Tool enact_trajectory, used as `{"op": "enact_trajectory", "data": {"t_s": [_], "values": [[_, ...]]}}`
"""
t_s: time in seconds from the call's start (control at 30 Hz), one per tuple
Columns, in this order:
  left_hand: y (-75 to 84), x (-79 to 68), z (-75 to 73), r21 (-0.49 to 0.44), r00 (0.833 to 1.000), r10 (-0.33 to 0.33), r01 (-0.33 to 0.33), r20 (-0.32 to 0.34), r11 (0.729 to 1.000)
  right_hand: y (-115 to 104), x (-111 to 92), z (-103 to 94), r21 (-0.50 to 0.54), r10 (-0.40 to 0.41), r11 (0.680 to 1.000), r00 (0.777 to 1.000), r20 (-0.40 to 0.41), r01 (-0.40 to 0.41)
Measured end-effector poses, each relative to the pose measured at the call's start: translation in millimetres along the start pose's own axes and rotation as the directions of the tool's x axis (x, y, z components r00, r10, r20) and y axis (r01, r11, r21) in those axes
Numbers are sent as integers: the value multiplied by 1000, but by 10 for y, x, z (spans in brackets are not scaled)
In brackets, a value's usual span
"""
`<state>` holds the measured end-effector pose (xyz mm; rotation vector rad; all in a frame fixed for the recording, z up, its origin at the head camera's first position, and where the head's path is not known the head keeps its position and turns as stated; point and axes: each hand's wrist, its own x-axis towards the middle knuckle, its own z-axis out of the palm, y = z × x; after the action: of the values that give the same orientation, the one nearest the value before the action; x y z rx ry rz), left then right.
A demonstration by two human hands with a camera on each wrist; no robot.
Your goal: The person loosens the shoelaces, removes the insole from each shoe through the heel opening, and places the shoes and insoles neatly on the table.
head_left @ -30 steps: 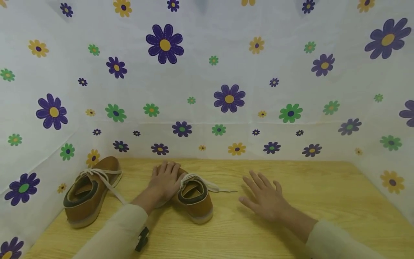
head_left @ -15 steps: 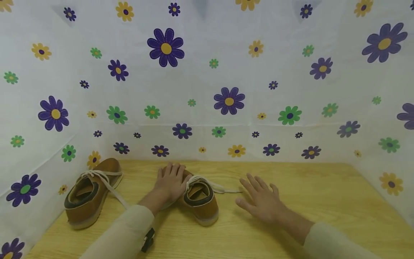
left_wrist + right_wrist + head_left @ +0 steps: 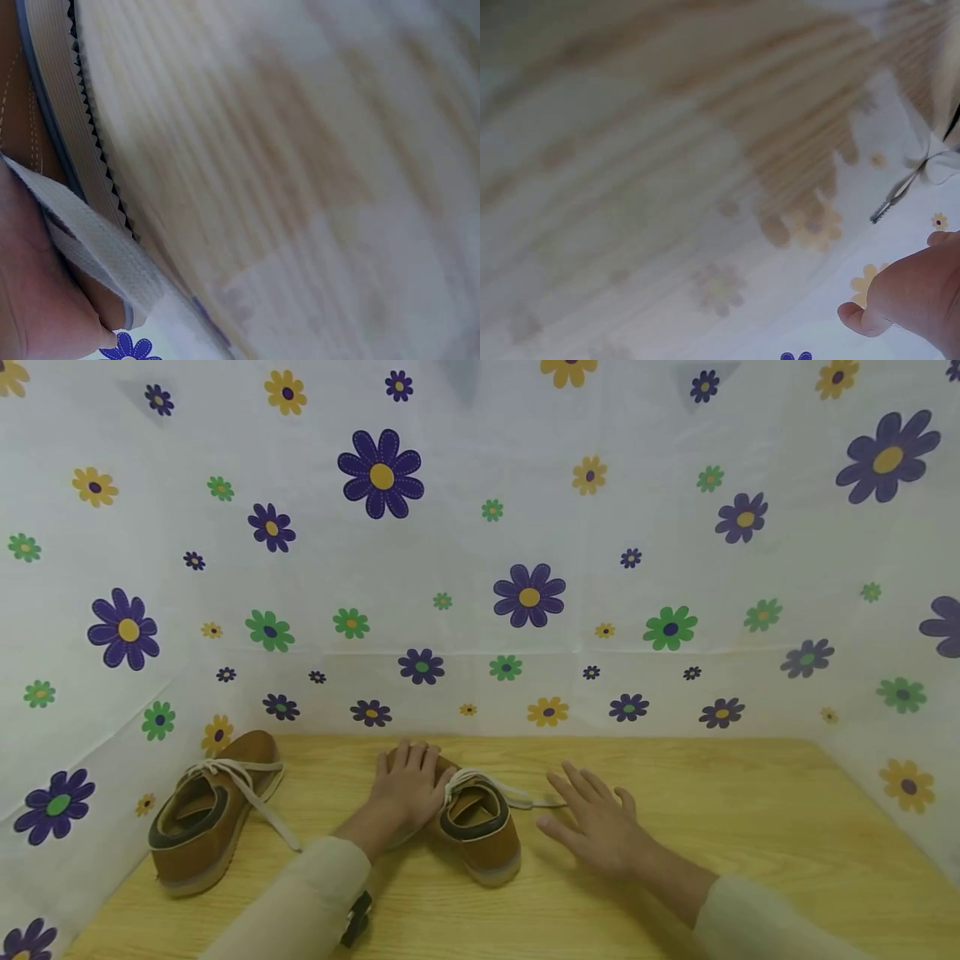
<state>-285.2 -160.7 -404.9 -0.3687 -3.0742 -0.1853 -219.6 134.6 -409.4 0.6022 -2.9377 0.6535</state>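
My left hand [image 3: 408, 797] lies over the front of a brown lace-up shoe [image 3: 491, 852], fingers spread across its toe and pointing away. The heel of this shoe faces me, and its pale laces [image 3: 495, 783] trail to the right. In the left wrist view the hand [image 3: 45, 292] sits against the brown upper, beside a flat lace [image 3: 97, 240]. To the right, my right hand [image 3: 600, 827] has its fingers spread and holds nothing. Its fingertips are close to the lace's end. The right wrist view shows that lace tip [image 3: 885, 210] near the hand [image 3: 922, 292].
A matching brown shoe [image 3: 198, 839] stands at the left, toe pointing to the back, with one lace trailing onto the wooden table [image 3: 750, 843]. White flower-printed cloth [image 3: 465, 560] rises at the back and both sides.
My left hand and the shoe under it have slid to the right. My right hand has shifted slightly left, so the gap between shoe and hand is smaller. The left shoe stays put.
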Motion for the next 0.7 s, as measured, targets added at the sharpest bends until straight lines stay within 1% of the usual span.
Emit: {"op": "enact_trajectory", "data": {"t_s": [0.2,0.4,0.53,0.6,0.7], "values": [[70,7,26,12,1000,5,-4,-15,1000,-39,47,43,19,5,1000,1000,4,-5],[187,16,35,22,1000,-16,16,5,1000,-71,67,64,51,-1,999,1000,12,0],[233,17,37,21,999,-34,34,8,999,-102,71,70,80,-32,996,999,1,32],[246,24,46,24,999,-36,36,-2,999,-108,70,71,100,-59,993,998,-17,60],[272,46,75,47,999,-50,50,14,998,-104,63,70,131,-120,984,992,-41,125]]}}
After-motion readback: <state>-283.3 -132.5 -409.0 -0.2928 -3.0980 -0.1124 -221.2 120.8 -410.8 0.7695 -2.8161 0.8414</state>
